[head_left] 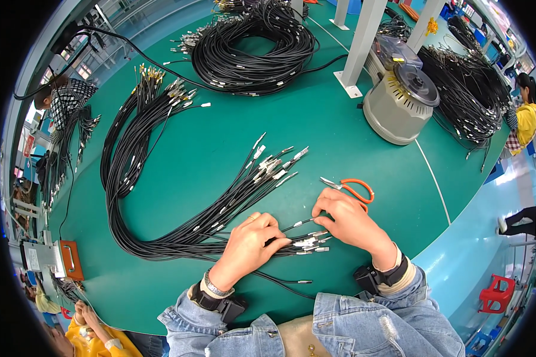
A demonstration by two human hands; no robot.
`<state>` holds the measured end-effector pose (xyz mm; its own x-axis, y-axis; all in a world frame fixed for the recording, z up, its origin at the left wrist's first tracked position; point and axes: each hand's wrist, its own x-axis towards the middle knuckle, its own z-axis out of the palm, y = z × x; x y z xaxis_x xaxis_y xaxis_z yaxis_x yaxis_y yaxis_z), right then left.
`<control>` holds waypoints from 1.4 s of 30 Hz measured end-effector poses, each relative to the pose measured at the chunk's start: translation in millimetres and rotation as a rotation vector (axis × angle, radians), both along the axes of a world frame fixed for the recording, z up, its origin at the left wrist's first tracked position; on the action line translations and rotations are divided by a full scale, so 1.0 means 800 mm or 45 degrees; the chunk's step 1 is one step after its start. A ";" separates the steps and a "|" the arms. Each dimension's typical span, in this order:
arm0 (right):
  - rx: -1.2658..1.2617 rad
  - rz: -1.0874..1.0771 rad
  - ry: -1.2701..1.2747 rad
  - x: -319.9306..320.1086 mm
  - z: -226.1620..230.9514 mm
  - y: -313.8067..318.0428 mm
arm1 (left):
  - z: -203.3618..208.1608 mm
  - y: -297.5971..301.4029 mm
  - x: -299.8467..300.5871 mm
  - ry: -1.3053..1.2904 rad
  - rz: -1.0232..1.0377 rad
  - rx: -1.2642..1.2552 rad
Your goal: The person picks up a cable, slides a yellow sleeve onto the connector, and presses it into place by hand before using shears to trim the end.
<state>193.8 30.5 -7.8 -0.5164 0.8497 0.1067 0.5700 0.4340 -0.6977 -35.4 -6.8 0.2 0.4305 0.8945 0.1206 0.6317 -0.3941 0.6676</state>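
Observation:
A long bundle of thin black cables (155,245) curves across the green table in front of me, its near ends bearing white labels and metal tips. My left hand (249,245) is closed in a pinch on one cable at the near ends of this bundle. My right hand (352,221) pinches the tip of that cable (296,225) between thumb and forefinger, with a white label just short of it. Beside my right hand lies a pair of snips with orange handles (360,188), partly hidden by the hand. A few loose cable ends (289,281) rest below my left hand.
A large coil of black cables (250,59) lies at the back. Right of it stand a white metal post (363,47) and a grey round machine (396,110). More cables (467,95) are heaped far right. An orange box (71,260) sits at the left edge; co-workers are around.

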 end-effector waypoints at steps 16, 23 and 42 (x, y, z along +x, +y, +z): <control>-0.386 0.022 0.439 -0.010 0.048 0.008 | 0.011 0.018 0.030 -0.487 0.121 -0.539; -0.382 0.143 0.687 -0.007 0.035 0.015 | -0.002 0.014 0.028 -0.870 0.093 -0.494; -0.770 0.006 0.830 -0.002 0.014 0.016 | -0.010 0.001 0.040 -0.949 0.339 -0.594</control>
<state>191.8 43.7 3.4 -0.5135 0.8538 -0.0853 -0.0215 -0.1122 -0.9935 -3.7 -5.7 -7.9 0.1587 0.9808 -0.1135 0.0053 0.1142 0.9934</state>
